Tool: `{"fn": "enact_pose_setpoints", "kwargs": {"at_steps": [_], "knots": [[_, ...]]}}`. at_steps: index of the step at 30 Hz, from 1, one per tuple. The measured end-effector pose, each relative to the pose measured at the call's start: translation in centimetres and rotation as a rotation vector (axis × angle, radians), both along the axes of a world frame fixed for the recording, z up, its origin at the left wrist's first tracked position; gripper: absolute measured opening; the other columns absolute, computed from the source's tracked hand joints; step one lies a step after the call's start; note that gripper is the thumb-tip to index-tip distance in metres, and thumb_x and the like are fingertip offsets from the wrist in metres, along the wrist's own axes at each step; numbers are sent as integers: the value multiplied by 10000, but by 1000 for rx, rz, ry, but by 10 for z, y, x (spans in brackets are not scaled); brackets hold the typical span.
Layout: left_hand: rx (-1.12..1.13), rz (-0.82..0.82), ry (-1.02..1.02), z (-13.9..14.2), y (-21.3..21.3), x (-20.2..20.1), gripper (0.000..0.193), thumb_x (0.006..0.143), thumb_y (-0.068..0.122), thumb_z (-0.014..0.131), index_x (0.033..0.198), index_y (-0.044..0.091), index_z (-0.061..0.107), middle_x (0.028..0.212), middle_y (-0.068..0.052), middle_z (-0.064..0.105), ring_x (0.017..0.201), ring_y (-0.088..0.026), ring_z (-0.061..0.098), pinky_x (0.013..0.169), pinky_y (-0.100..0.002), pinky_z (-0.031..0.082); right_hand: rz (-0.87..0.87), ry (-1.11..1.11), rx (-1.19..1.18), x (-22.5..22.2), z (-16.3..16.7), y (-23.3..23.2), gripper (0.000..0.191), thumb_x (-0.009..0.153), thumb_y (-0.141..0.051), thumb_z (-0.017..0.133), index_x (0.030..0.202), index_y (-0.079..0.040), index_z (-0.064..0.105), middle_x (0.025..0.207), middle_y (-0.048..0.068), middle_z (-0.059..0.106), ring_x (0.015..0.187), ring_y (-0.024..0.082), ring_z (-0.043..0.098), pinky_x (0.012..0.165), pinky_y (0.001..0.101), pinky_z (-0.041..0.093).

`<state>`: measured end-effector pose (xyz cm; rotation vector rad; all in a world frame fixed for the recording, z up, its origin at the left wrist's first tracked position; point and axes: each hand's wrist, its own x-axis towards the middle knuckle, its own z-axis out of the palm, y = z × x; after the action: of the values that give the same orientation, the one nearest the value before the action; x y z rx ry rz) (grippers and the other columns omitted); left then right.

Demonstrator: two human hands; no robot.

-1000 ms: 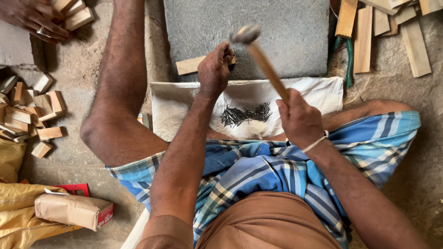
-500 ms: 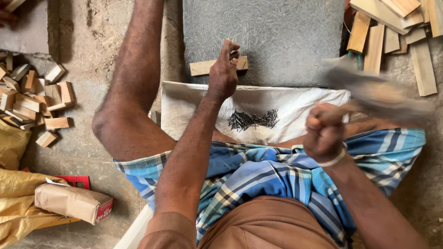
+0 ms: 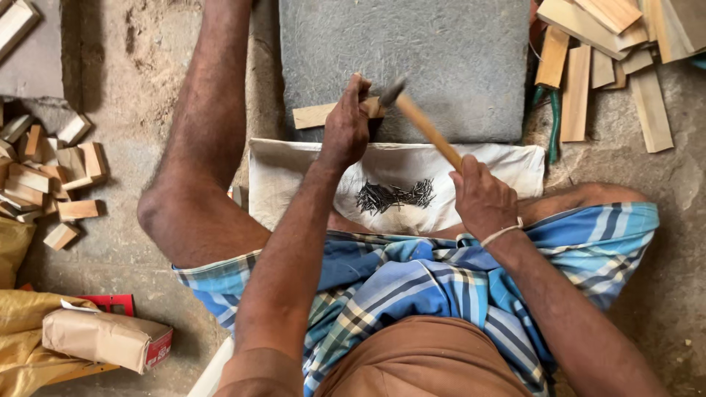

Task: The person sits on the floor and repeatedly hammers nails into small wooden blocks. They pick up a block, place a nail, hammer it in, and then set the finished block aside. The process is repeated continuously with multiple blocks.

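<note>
While the left hand point(image 3: 346, 129) pins a wood strip point(image 3: 315, 115), the right hand point(image 3: 482, 198) grips a hammer point(image 3: 419, 121).

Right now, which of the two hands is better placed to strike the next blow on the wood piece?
The right hand: it grips the hammer, whose head sits just above the wood piece on the stone slab. The left hand is busy steadying that piece.
</note>
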<state>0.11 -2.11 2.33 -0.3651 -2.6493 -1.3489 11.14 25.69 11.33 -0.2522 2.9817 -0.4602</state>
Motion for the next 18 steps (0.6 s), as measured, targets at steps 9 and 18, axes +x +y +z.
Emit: {"fn": "enact_pose_setpoints", "kwargs": {"at_steps": [9, 18], "knots": [[-587, -94, 197, 106, -46, -60, 358, 897, 69, 672, 1254, 59, 672, 1420, -190, 605, 1300, -355, 580, 1091, -462, 508, 151, -274, -1, -36, -21, 131, 286, 1036, -397, 533, 1248, -246, 654, 1299, 220, 640, 1035, 370, 686, 824, 485, 573], [-876, 455, -110, 165, -27, -53, 570, 829, 262, 736, 1353, 96, 583, 1454, -162, 524, 1292, -325, 536, 1047, -510, 472, -143, 182, 165, -275, -25, 259, 939, 834, -491, 842, 1512, -65, 352, 1484, 261, 394, 1378, 441, 372, 1136, 575, 325]]}}
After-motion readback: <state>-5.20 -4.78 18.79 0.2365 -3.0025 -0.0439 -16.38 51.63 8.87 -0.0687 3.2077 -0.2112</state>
